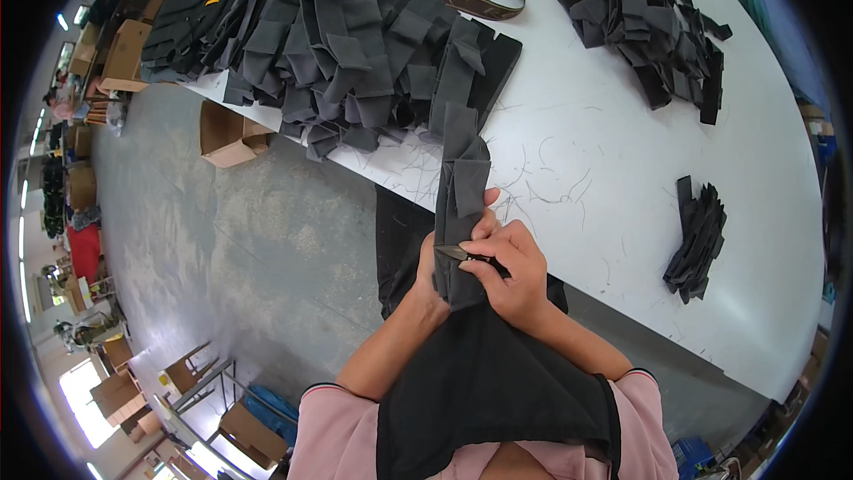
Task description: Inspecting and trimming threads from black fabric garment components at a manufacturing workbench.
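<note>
Cardboard box (222, 144), one: brown, flaps apart, on the floor beside the left edge of the white table (764, 231); inner walls partly visible. Second carton (127, 55), one: past the table's far left corner; contents cannot be told. Left hand (430, 274), one: curled narrowly round the left side of a dark grey cloth strip (466, 188), fingers partly hidden. Right hand (518, 274), one: thumb and fingers pinched on small snips (490, 261), blades touching the strip. Strip: folded, near end off the table's near edge, far end against a large cloth pile (346, 62) on the table's left. Small cloth bundle (697, 244), one: table's right.
</note>
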Demonstrator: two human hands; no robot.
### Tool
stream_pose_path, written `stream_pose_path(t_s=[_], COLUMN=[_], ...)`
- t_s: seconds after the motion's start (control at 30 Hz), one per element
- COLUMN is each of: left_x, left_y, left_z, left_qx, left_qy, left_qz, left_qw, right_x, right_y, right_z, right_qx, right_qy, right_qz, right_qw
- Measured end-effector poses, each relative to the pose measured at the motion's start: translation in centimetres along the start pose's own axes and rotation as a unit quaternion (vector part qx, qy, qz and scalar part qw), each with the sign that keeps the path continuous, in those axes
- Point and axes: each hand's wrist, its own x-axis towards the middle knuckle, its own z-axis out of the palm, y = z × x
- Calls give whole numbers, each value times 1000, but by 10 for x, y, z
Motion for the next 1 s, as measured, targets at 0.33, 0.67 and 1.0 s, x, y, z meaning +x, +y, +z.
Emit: stream_pose_path(t_s=[0.33,0.67,1.0], left_x=[-9,-20,-22], left_y=[-7,22,24], left_z=[9,25,32], left_qx=[351,316,341], left_qy=[245,86,100], left_qz=[146,84,58], left_qw=[892,941,933], right_x=[8,-3,30], right_y=[-2,-5,3], right_z=[-5,-28,-43], right_qx=[215,138,-151], right_qy=[-66,-163,36], right_qz=[211,267,-26], right_qw=[951,940,988])
